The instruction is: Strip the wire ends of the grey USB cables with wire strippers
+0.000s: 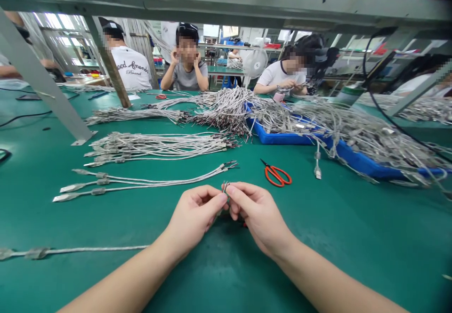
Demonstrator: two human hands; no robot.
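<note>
My left hand [192, 216] and my right hand [259, 214] meet at the middle of the table, thumbs and forefingers pinched on the thin wire ends of a USB cable. That cable [100, 249] lies to the left, with a grey ferrite lump near its plug, and runs out of sight behind my left forearm. A few short wire tips stick up between my fingertips; the rest of that end is hidden. Beyond my hands, a few finished-looking grey cables [155, 181] lie side by side, stripped ends to the right. Red-handled scissors [277, 175] rest beyond my right hand.
A bundle of cables [158, 146] lies farther back, behind it a large heap [226, 108]. Blue trays [282, 139] piled with cables stand at the right, one USB plug [318, 169] hanging out. A metal shelf post [52, 82] rises at left. Several people sit across the table.
</note>
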